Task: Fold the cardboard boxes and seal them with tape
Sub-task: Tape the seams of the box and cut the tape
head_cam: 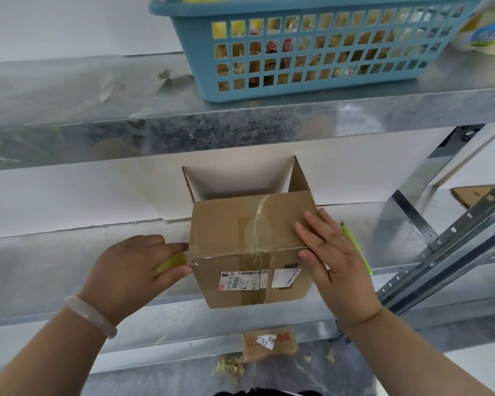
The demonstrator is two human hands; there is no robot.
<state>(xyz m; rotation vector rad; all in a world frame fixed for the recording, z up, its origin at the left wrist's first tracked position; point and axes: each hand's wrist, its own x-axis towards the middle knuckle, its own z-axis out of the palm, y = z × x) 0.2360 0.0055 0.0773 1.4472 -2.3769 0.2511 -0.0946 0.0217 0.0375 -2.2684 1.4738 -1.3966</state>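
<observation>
Left hand: fingers curled round our yellowish tape roll, at the brown cardboard box's left edge
Box: between our hands, far end open
Right hand: spread flat on its right top; we judge it steadies

Galvanised metal shelving against a plain white wall: upper shelf carrying a blue lattice basket, lower shelf below, slotted uprights slanting at right. Grey floor beneath, littered with pale shreds. Soft, even light.
</observation>
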